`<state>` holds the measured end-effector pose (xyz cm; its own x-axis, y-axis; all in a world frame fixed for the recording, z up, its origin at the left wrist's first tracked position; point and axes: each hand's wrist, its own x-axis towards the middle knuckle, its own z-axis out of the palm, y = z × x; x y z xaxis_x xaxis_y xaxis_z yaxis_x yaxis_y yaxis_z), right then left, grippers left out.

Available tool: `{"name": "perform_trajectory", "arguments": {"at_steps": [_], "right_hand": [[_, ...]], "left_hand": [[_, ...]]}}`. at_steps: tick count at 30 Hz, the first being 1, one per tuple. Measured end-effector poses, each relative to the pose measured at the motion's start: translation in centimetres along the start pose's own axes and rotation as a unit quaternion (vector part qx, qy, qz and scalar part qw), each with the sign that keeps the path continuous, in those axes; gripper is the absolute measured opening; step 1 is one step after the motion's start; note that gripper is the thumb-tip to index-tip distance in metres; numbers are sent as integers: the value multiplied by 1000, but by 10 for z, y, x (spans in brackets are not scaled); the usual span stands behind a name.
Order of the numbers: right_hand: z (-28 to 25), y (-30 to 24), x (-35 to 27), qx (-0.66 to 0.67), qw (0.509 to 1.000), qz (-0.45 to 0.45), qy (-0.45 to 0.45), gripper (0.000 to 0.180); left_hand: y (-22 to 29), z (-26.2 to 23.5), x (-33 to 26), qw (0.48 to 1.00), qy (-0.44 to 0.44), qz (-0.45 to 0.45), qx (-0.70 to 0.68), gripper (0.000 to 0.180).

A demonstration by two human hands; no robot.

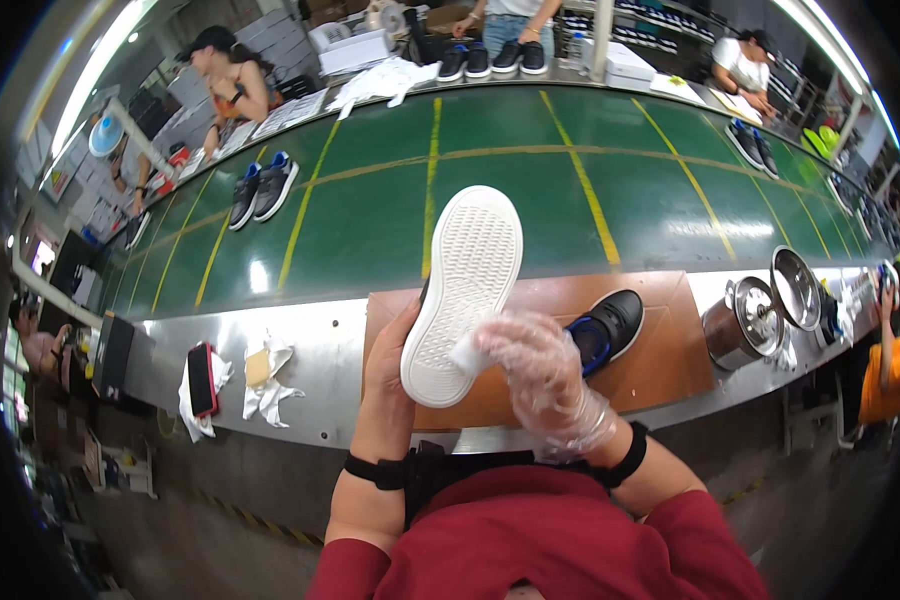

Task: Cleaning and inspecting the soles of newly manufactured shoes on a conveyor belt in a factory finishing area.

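Metal pot [726, 340] near shoe [626, 316], contents unclear.

white-soled shoe [473, 255], underside in view

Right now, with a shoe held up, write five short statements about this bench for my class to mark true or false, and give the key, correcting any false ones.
1. The left hand holds a shoe with its white sole showing. True.
2. The phone lies on the green belt. False: the phone lies on a white cloth on the metal counter.
3. The right hand wears a clear glove. True.
4. Both hands are gloved. False: the left is bare.
5. A dark shoe rests on the brown board. True.
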<state>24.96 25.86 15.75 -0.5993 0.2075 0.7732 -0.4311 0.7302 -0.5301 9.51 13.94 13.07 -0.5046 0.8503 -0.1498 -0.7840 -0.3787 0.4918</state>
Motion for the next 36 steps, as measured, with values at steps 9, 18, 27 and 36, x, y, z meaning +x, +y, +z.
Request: {"name": "perform_trajectory", "arguments": {"at_steps": [9, 18, 27, 36], "right_hand": [[-3, -31, 7, 44, 980, -80, -175, 34], [27, -21, 43, -6, 985, -84, -150, 32], [0, -35, 10, -28, 919, -134, -369, 38], [-17, -21, 24, -66, 956, -133, -255, 32]], "left_hand": [[11, -3, -1, 998, 40, 13, 45, 32], [8, 1, 5, 991, 90, 8, 99, 28], [7, -10, 6, 996, 55, 8, 71, 32], [10, -10, 3, 998, 34, -38, 30, 31]]}}
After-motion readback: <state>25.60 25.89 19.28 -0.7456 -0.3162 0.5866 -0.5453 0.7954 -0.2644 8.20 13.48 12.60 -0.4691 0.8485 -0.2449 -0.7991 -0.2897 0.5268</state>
